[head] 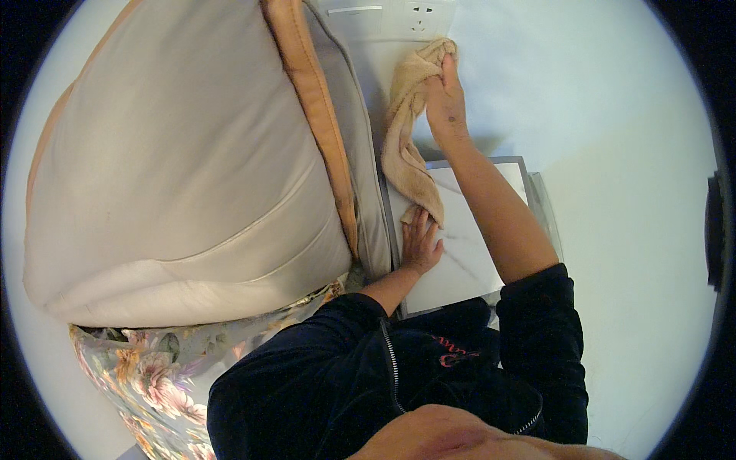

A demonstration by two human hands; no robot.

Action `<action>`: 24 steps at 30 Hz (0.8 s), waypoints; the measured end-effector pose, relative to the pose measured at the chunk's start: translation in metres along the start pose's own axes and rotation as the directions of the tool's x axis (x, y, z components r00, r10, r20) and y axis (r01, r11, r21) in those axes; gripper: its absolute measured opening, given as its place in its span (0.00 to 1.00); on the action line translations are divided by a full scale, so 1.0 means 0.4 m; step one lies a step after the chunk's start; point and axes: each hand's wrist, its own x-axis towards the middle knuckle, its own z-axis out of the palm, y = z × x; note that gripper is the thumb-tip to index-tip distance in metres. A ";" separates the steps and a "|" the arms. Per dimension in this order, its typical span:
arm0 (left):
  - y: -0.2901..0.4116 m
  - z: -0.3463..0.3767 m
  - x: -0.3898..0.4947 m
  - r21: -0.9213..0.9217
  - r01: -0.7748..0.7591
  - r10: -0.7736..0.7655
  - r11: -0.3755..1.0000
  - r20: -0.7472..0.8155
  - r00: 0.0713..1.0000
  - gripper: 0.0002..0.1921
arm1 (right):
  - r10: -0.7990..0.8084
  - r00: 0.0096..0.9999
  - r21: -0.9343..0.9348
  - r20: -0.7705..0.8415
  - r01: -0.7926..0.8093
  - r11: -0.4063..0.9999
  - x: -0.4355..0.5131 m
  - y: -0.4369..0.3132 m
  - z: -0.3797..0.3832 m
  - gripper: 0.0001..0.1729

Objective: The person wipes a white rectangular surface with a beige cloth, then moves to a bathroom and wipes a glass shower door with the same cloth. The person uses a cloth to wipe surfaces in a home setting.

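A tan cloth towel hangs in twisted folds from my right hand, which grips its upper end against the white wall just below a wall socket. The towel's lower end reaches down to a white marble-patterned bedside tabletop with a grey edge. On that top my left hand rests flat, palm down, its fingers slightly spread and their tips at the towel's lower corner. Whether those fingertips pinch the cloth or only touch it is not clear.
A large padded headboard in beige with an orange band stands close along the left of the tabletop. Floral bedding lies below it. A wall switch panel sits beside the socket. The wall borders the tabletop.
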 end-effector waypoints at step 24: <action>-0.007 -0.001 0.005 -0.006 -0.031 0.030 1.000 -0.015 0.999 0.28 | -0.522 0.775 -0.506 0.356 0.630 0.590 0.124 -0.214 -0.022 0.18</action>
